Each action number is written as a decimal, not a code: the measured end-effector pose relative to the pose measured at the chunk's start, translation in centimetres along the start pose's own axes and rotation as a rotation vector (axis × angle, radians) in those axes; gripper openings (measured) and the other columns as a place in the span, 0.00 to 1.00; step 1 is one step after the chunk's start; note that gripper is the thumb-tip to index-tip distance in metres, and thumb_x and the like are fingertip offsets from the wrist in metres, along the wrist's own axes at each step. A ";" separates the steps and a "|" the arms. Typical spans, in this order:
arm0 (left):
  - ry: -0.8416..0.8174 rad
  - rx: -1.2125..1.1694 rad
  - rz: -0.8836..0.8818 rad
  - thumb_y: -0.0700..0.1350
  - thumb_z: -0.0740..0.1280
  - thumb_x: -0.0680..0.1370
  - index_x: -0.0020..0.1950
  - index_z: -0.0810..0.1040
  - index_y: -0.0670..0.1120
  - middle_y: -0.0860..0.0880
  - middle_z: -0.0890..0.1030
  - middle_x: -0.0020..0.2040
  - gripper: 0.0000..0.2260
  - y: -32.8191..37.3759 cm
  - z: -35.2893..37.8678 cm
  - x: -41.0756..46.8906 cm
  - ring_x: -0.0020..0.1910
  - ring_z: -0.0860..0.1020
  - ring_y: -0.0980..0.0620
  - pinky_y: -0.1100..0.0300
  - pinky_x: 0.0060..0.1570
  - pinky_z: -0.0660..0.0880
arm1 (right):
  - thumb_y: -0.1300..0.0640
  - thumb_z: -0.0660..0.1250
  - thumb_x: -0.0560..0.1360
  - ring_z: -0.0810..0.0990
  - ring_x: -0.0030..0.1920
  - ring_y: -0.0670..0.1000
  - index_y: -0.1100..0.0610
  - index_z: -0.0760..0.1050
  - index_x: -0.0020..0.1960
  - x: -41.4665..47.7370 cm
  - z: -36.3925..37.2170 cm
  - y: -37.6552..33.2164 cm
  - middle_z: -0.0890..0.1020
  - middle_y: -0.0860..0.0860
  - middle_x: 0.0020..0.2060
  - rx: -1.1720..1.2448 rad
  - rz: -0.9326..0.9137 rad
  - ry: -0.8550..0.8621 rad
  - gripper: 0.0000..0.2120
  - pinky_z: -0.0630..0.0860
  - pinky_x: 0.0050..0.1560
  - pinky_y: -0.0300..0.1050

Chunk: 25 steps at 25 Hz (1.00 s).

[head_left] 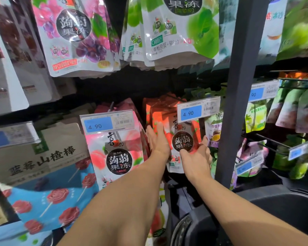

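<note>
The strawberry jelly pouch (182, 141) hangs in the lower row of the shelf rack, under a 4.90 price tag (197, 110) that covers its top, between a peach pouch (117, 157) and a passion-fruit pouch (214, 134) half hidden by the grey post (238, 86). The left hand (158, 141) lies flat against the pouch's left edge with its fingers (158, 128) straight and together, hiding that side of the print. The right hand (196, 158) covers the lower right corner, thumb on the front and fingers (204, 141) running up the right edge; I cannot tell whether they curl behind it.
</note>
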<state>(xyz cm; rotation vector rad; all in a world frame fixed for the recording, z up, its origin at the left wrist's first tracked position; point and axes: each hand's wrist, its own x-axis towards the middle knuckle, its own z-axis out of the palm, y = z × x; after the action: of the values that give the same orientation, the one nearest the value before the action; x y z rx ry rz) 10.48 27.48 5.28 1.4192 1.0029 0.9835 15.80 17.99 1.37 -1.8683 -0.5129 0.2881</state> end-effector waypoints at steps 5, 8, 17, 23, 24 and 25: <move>0.030 0.028 0.043 0.61 0.55 0.85 0.85 0.48 0.47 0.46 0.53 0.85 0.34 -0.5 -0.4 1.0 0.83 0.54 0.48 0.50 0.81 0.50 | 0.52 0.66 0.79 0.68 0.74 0.62 0.54 0.56 0.81 0.6 -0.4 0.9 0.67 0.59 0.76 0.158 0.093 0.081 0.34 0.65 0.73 0.54; 0.008 0.038 0.009 0.66 0.54 0.83 0.85 0.49 0.49 0.46 0.56 0.84 0.37 -0.6 -0.2 1.1 0.82 0.56 0.45 0.46 0.81 0.51 | 0.47 0.65 0.80 0.72 0.70 0.61 0.49 0.60 0.79 0.8 0.4 1.6 0.73 0.56 0.71 0.223 0.082 0.036 0.30 0.69 0.70 0.53; 0.039 -0.070 -0.036 0.82 0.50 0.68 0.81 0.62 0.52 0.47 0.70 0.78 0.49 -1.3 0.5 0.8 0.77 0.66 0.44 0.42 0.77 0.60 | 0.50 0.61 0.83 0.70 0.70 0.60 0.49 0.48 0.83 1.3 2.1 0.9 0.67 0.58 0.75 0.361 0.236 -0.024 0.34 0.65 0.63 0.51; 0.078 -0.191 -0.020 0.59 0.56 0.86 0.81 0.63 0.51 0.48 0.68 0.78 0.25 -1.1 0.0 -0.4 0.76 0.66 0.48 0.59 0.67 0.60 | 0.44 0.58 0.81 0.63 0.76 0.62 0.52 0.58 0.81 0.8 1.2 -0.3 0.62 0.58 0.78 0.202 0.223 0.090 0.32 0.62 0.73 0.58; 0.088 -0.174 -0.013 0.59 0.56 0.86 0.80 0.64 0.50 0.47 0.69 0.77 0.25 -1.2 0.0 -0.6 0.75 0.68 0.48 0.58 0.69 0.62 | 0.43 0.57 0.81 0.62 0.76 0.61 0.53 0.60 0.80 0.7 0.8 -0.8 0.63 0.57 0.78 0.153 0.207 0.149 0.30 0.60 0.74 0.59; 0.100 -0.151 -0.005 0.60 0.56 0.85 0.80 0.65 0.50 0.47 0.71 0.76 0.25 -1.4 -0.1 -0.7 0.74 0.69 0.47 0.55 0.71 0.64 | 0.42 0.55 0.82 0.63 0.76 0.60 0.53 0.63 0.79 0.9 0.7 -1.3 0.65 0.56 0.77 0.140 0.184 0.182 0.28 0.61 0.75 0.58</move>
<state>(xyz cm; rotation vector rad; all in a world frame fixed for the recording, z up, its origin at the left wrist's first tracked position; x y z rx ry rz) 10.10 26.96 3.92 1.2523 0.9827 1.1127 16.03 19.34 2.42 -1.7864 -0.1925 0.2654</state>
